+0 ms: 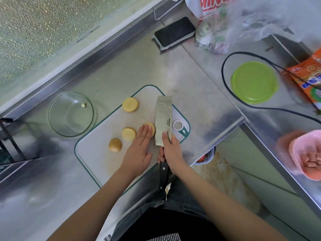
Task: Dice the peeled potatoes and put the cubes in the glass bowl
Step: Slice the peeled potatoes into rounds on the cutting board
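A white cutting board (97,159) with a green rim holds several yellow potato pieces. My left hand (139,146) lies flat, its straight fingers pressing down on one potato piece (151,128). My right hand (171,148) grips a cleaver (163,117) where the black handle meets the blade, index finger along the blade's side, and the blade stands against that piece. Other pieces lie at the board's far side (130,104), beside my left fingers (128,133) and nearer left (115,145). The glass bowl (52,117) stands left of the board with one small cube (83,105) inside.
A phone (174,31) lies at the back of the steel counter. To the right are plastic bags (213,30), a green lid (254,82), a black cable (227,84), an orange packet (307,77) and a pink bowl (302,153). A bin (206,156) stands below the counter edge.
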`<action>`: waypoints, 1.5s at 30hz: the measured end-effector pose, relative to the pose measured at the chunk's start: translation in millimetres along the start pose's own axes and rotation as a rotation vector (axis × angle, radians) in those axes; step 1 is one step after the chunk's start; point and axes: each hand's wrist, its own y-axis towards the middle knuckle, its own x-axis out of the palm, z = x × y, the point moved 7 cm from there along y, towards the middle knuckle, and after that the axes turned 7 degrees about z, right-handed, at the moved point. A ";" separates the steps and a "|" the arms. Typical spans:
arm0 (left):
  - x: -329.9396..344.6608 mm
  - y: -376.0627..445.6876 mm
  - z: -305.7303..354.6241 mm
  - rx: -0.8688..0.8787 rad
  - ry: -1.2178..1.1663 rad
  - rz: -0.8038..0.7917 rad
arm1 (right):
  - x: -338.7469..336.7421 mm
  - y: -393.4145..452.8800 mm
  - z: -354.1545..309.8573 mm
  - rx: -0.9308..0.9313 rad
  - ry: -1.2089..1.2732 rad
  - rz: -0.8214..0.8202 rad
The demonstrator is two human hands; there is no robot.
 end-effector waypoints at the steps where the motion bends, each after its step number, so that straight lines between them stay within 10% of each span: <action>1: -0.3 0.6 -0.6 -0.001 0.004 0.000 | 2.6 1.3 -1.3 -0.009 -0.042 -0.004; 14: -18.9 -1.3 17.6 -0.157 -0.307 0.228 | 7.1 -16.7 -42.5 -0.296 -0.349 0.051; 19: -24.8 -2.8 5.1 -0.676 -0.782 0.465 | 13.1 -38.1 -64.3 -0.654 -0.943 0.094; 26: -17.9 -19.6 -4.6 -0.945 -1.170 0.537 | 35.7 -54.3 -46.5 -0.879 -1.443 0.215; 45: -0.4 -16.0 -0.4 -0.944 -1.385 0.548 | 11.5 -33.0 -27.6 -0.675 -1.285 0.089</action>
